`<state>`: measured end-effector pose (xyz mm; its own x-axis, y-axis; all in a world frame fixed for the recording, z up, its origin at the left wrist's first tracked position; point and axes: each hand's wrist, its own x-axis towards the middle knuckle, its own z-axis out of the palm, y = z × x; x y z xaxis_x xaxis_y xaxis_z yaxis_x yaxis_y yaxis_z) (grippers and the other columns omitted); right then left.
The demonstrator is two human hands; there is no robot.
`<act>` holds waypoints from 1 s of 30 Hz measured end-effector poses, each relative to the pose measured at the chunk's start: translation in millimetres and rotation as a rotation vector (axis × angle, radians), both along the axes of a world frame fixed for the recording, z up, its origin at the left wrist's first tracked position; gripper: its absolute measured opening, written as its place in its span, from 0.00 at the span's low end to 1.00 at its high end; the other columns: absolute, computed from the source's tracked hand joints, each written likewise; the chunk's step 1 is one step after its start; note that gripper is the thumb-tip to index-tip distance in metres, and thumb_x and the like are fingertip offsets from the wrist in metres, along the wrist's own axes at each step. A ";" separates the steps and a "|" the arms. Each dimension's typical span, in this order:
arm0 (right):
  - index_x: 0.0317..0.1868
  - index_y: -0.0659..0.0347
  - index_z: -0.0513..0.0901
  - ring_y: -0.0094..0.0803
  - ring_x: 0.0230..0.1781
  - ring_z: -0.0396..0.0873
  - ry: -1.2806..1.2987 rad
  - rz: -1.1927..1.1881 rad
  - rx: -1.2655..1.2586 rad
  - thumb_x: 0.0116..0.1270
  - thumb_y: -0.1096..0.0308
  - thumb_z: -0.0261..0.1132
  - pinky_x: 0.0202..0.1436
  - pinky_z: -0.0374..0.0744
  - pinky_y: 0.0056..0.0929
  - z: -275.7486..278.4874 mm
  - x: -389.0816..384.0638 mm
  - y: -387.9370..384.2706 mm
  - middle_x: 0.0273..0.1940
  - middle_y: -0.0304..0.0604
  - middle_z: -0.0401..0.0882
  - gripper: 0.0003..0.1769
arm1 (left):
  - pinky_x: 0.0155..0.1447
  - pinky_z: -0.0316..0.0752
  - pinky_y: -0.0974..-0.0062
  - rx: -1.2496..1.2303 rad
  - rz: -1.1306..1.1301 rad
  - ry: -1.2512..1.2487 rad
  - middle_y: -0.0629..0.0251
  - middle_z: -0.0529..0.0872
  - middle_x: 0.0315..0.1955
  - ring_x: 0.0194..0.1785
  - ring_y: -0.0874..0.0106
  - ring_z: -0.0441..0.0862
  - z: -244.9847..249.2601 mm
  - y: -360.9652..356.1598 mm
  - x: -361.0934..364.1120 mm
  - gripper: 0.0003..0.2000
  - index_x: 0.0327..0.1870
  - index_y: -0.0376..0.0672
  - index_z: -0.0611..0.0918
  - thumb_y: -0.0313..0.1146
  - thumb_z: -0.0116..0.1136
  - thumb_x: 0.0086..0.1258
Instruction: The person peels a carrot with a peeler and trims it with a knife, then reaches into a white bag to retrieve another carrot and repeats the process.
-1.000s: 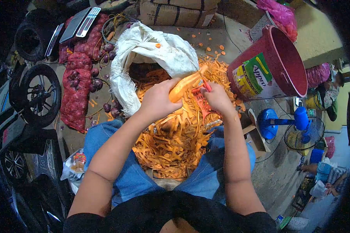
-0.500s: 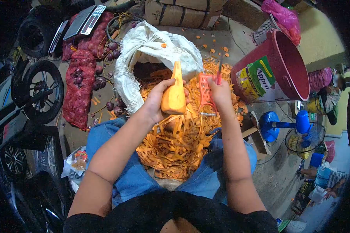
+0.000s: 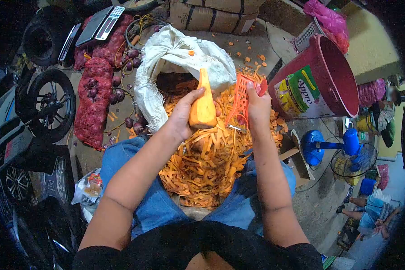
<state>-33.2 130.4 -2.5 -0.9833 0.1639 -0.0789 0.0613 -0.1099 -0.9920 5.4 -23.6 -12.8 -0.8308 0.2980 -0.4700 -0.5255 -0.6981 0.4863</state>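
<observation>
My left hand is closed around a peeled carrot, its narrow end pointing up and away from me. In my right hand is an orange-red peeler, its metal blade end pointing down towards the peelings. A knife with a red handle is held in the same hand, its dark blade sticking out beyond the fingers. The carrot and peeler are apart. Beneath both hands lies a heap of carrot peelings, spread between my knees and up to an open white sack.
A tilted red bucket stands at the right, near a blue fan. Net bags of red onions, a scale and a motorcycle wheel are on the left. Cardboard boxes sit behind. People are at far right.
My right hand has turned, tilting the peeler and swinging the knife blade outward to the right. The carrot has shifted only slightly in my left hand.
</observation>
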 end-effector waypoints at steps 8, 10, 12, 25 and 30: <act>0.28 0.66 0.73 0.18 0.21 0.67 -0.046 0.052 0.108 0.58 0.67 0.53 0.24 0.66 0.19 4.5 0.7 3.0 0.22 0.34 0.71 0.09 | 0.37 0.72 0.75 -0.171 0.065 0.054 0.61 0.76 0.27 0.30 0.71 0.76 1.0 9.3 0.9 0.13 0.38 0.37 0.70 0.37 0.45 0.58; 0.28 0.65 0.73 0.19 0.20 0.67 -0.127 0.120 0.182 0.57 0.68 0.53 0.24 0.66 0.21 3.6 -2.1 9.5 0.21 0.35 0.71 0.08 | 0.38 0.71 0.77 -0.371 0.130 0.318 0.64 0.75 0.30 0.33 0.73 0.75 6.4 7.1 -0.6 0.12 0.42 0.38 0.68 0.32 0.45 0.58; 0.26 0.63 0.73 0.18 0.21 0.64 -0.179 0.333 0.622 0.56 0.68 0.54 0.27 0.66 0.19 -19.0 -7.8 16.0 0.20 0.31 0.69 0.07 | 0.40 0.70 0.78 -0.478 0.111 0.448 0.64 0.75 0.30 0.33 0.75 0.74 12.9 4.2 -0.6 0.14 0.43 0.38 0.67 0.31 0.45 0.57; 0.32 0.65 0.73 0.19 0.21 0.68 -0.028 0.321 0.524 0.60 0.70 0.50 0.24 0.68 0.18 -21.8 4.2 23.8 0.25 0.36 0.73 0.08 | 0.42 0.70 0.77 -0.460 -0.029 0.455 0.62 0.75 0.31 0.36 0.73 0.74 7.3 -4.4 0.8 0.15 0.44 0.37 0.66 0.34 0.44 0.58; 0.40 0.61 0.73 0.23 0.27 0.71 -0.344 0.455 0.005 0.57 0.68 0.52 0.31 0.69 0.22 -55.3 19.2 -13.3 0.30 0.38 0.74 0.11 | 0.47 0.68 0.72 -0.150 0.118 0.524 0.59 0.73 0.35 0.42 0.69 0.72 7.8 5.9 -2.0 0.17 0.45 0.38 0.64 0.37 0.46 0.59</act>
<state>-14.0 117.1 -57.7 -0.8730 -0.2689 -0.4069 0.4206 0.0074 -0.9072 3.4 -17.7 -4.9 -0.9885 0.1505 -0.0154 -0.1093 -0.6404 0.7602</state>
